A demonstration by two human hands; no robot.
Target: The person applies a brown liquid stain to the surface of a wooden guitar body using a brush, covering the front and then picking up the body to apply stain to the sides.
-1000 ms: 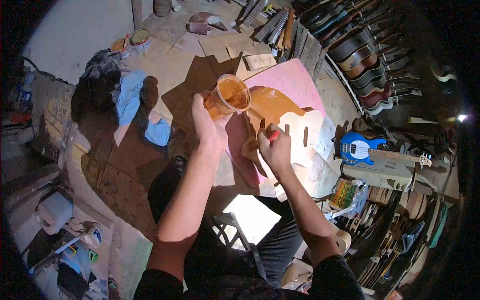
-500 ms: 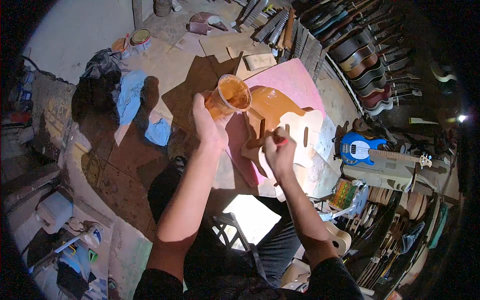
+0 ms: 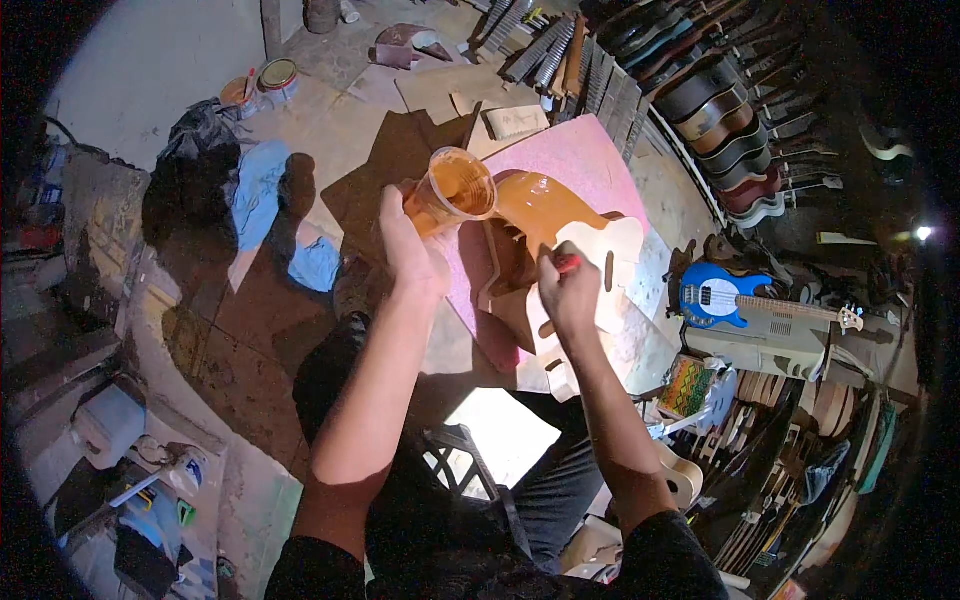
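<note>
My left hand [image 3: 407, 252] is wrapped round a clear plastic cup [image 3: 428, 208] with amber-orange liquid in it, tilted above the left edge of the work. A wooden electric guitar body [image 3: 612, 247] lies on a pink sheet [image 3: 570, 150]. Glossy amber coats its far and left parts; the near right part is pale bare wood with cut-out slots. Over its middle, my right hand [image 3: 572, 300] is closed on a red-handled paintbrush [image 3: 567, 263]. The bristle end, in shadow by the coated wood, is hard to make out.
Blue cloths [image 3: 262, 195] and a dark bag lie left, near an open tin [image 3: 278, 75]. A sanding block [image 3: 517, 122] sits beyond the guitar body. A blue bass guitar [image 3: 712, 297] and racked guitars [image 3: 715, 110] stand right. A black-framed stool [image 3: 465, 455] is below me.
My right hand has shifted slightly right and nearer, turning with the paintbrush. The amber coating now shows wider across the body's middle. The cup has moved a little left.
</note>
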